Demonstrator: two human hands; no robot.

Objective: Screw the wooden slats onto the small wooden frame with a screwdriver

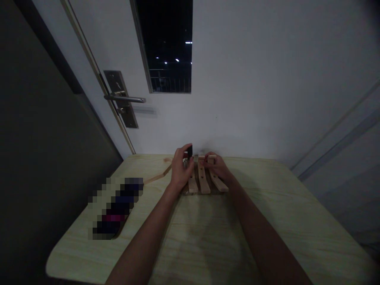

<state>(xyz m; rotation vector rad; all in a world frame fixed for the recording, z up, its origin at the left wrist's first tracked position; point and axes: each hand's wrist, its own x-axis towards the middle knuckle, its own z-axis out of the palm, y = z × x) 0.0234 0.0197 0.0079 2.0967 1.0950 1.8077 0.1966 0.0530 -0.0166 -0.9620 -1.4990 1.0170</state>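
Note:
Near the table's far edge, my left hand (180,168) pinches a small black block-like object (190,151) between thumb and fingers; its exact kind is unclear. Beneath and beside that hand lies a pale wooden strip (192,185) with a hole. A second wooden strip (203,180), drilled with holes, lies in the middle. My right hand (219,166) is closed around the far end of the right wooden strip (219,183), its fingertips close to the middle one. Under the strips is a brownish, shiny sheet (187,193), possibly plastic. Dim light blurs the fingertips.
A pixelated dark object (121,209) lies on the left of the light wood-grain table (202,245). A thin wooden-coloured strip (154,179) runs from it towards my left hand. Behind stands a white door (252,79) with a metal handle (127,98) and dark window (166,43).

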